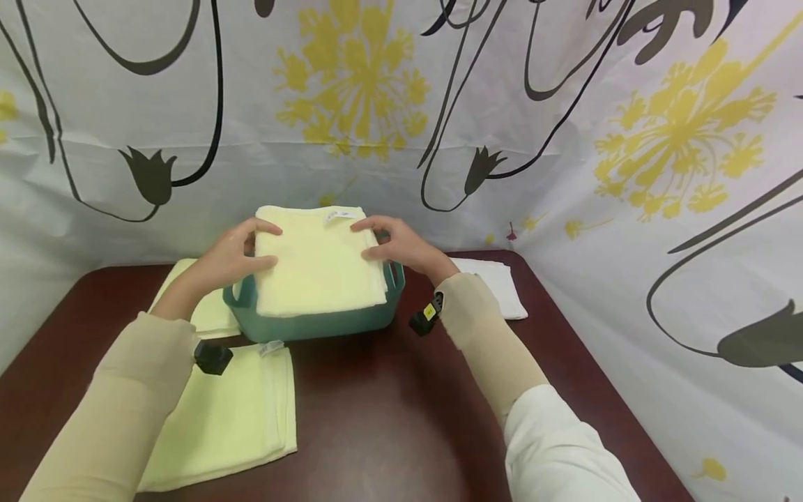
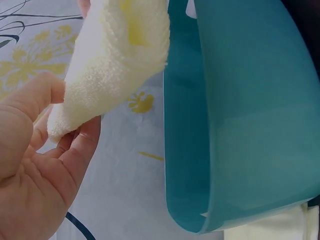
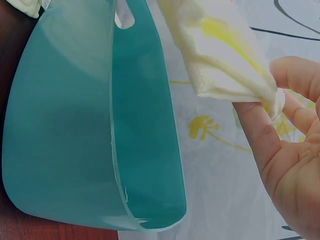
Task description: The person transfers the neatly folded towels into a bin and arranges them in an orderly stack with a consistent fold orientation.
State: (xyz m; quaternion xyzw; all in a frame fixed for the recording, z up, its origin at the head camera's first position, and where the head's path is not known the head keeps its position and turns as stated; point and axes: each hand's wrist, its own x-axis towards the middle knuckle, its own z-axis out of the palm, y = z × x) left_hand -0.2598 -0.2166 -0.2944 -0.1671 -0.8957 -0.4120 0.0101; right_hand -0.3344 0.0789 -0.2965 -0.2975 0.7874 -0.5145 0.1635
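Both hands hold a folded pale yellow towel (image 1: 316, 265) by its two side edges, over the teal basket (image 1: 314, 328). The left hand (image 1: 235, 251) pinches its left edge between thumb and fingers; the right hand (image 1: 401, 244) pinches the right edge. A small white tag shows near the towel's top. In the left wrist view the towel (image 2: 112, 65) is a thick terry fold, raised apart from the rim of the basket (image 2: 260, 115). The right wrist view shows the other end of the towel (image 3: 220, 55) gripped at its corner, beside the basket's opening.
A folded yellow towel (image 1: 219, 418) lies on the dark red table (image 1: 376, 418) at front left. Another yellow towel (image 1: 216, 314) lies left of the basket, partly behind the left arm. A white folded cloth (image 1: 495, 286) lies at the right; a patterned curtain (image 1: 251, 104) hangs behind.
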